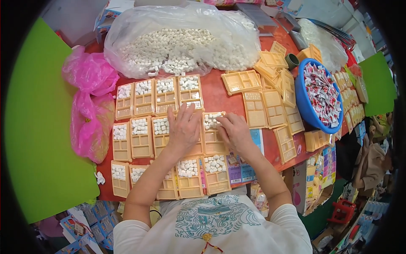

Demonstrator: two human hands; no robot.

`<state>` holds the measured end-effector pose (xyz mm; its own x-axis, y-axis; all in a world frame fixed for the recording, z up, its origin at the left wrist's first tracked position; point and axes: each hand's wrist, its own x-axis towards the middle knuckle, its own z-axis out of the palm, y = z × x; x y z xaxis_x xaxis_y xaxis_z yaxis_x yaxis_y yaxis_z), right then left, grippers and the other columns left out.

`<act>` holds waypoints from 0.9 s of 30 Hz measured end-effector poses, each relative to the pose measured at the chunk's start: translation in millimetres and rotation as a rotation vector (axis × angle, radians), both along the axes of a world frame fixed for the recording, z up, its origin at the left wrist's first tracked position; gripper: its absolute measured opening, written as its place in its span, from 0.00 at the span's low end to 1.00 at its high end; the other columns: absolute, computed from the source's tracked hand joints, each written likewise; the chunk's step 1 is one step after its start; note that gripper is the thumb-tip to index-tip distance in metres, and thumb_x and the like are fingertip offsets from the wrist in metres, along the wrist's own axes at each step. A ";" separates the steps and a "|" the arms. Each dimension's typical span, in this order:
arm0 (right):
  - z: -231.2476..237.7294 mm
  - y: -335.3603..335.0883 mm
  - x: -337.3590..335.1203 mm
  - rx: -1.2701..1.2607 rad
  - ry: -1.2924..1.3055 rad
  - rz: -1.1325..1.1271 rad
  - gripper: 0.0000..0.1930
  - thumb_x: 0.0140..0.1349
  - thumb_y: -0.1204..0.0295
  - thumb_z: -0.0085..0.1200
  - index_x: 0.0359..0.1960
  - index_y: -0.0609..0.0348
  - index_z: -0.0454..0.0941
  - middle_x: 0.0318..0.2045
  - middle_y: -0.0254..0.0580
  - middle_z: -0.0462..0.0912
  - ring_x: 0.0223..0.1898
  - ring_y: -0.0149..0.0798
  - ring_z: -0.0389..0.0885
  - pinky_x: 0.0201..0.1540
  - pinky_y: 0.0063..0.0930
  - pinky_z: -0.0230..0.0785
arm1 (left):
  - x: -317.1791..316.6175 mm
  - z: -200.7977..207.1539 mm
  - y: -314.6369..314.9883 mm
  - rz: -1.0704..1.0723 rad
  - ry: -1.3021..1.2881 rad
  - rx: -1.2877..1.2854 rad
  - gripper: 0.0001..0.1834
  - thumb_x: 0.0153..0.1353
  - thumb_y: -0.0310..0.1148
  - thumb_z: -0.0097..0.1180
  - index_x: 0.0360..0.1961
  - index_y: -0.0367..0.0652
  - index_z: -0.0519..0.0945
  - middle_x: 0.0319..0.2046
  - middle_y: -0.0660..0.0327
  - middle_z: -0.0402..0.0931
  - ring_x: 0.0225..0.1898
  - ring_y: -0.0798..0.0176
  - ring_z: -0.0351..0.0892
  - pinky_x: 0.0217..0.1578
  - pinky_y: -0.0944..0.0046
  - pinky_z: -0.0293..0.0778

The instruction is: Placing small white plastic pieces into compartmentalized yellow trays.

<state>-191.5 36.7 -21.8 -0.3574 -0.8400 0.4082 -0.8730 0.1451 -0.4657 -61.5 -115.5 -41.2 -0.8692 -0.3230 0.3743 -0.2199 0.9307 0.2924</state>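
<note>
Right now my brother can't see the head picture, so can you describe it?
A person's right hand reaches into white cubes in a peach compartment tray, among three rows; the left hand is over the neighbouring tray. Beyond lies a clear plastic bag of cubes; at right, a blue basin full of wrapped packets.

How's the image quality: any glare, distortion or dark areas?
Head view: black surrounds the round picture, and the green panel bows along the left rim; head view: whitish glare streaks the clear bag; head view: left hand and right hand are well lit.
</note>
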 end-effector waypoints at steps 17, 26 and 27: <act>-17.3 -15.1 -12.2 0.064 0.073 -0.086 0.10 0.53 0.76 0.54 0.38 0.58 0.75 0.32 0.40 0.74 0.36 0.42 0.73 0.40 0.35 0.62 | -46.2 8.2 -39.0 0.166 -0.266 -0.176 0.11 0.52 0.36 0.54 0.29 0.41 0.82 0.46 0.49 0.70 0.59 0.43 0.59 0.60 0.25 0.37; -16.3 -10.6 -16.1 -0.025 -0.004 -0.059 0.12 0.52 0.78 0.55 0.40 0.59 0.76 0.33 0.42 0.74 0.37 0.44 0.74 0.40 0.35 0.63 | -18.0 15.6 -2.0 -0.137 -0.037 -0.107 0.08 0.53 0.36 0.56 0.27 0.42 0.80 0.49 0.51 0.71 0.61 0.45 0.59 0.59 0.24 0.39; -14.8 -10.6 -15.5 -0.006 -0.019 -0.055 0.12 0.52 0.78 0.55 0.40 0.59 0.76 0.33 0.42 0.75 0.37 0.44 0.74 0.40 0.36 0.63 | -14.9 13.5 2.5 -0.133 -0.037 -0.109 0.08 0.53 0.36 0.56 0.27 0.42 0.80 0.49 0.51 0.71 0.61 0.45 0.59 0.59 0.24 0.39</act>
